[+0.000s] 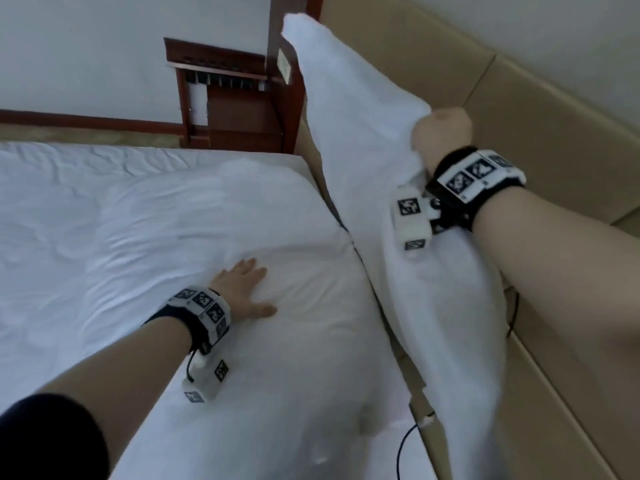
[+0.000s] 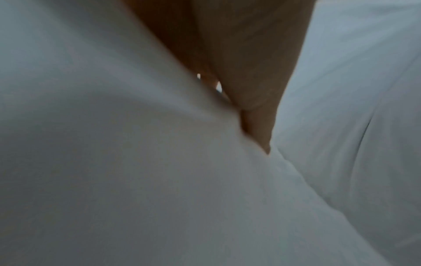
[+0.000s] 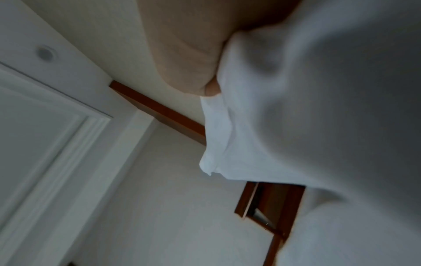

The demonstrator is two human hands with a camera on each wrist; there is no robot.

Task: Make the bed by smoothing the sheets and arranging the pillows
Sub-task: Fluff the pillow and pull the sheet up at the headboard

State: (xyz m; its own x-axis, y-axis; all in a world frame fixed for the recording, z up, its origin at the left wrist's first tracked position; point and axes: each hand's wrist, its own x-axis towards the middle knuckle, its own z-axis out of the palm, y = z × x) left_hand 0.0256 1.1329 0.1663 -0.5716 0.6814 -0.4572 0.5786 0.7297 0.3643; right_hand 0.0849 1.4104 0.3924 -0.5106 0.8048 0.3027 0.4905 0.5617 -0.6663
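Note:
A white pillow [image 1: 242, 216] lies flat at the head of the bed, on the white sheet [image 1: 52, 202]. My left hand [image 1: 242, 289] rests on it, palm down with the fingers spread; in the left wrist view the fingers [image 2: 250, 90] press into the white fabric [image 2: 114, 162]. A second white pillow [image 1: 363, 150] stands raised on edge along the beige headboard [image 1: 519, 98]. My right hand [image 1: 440, 133] grips its upper edge in a fist. In the right wrist view the right hand [image 3: 189, 59] bunches the pillow's cloth [image 3: 296, 108].
A dark wooden nightstand [image 1: 228, 98] stands beyond the bed's far corner, against the white wall. A black cable [image 1: 405, 445] runs down in the gap between mattress and headboard at the lower right. The sheet stretches away to the left, lightly wrinkled.

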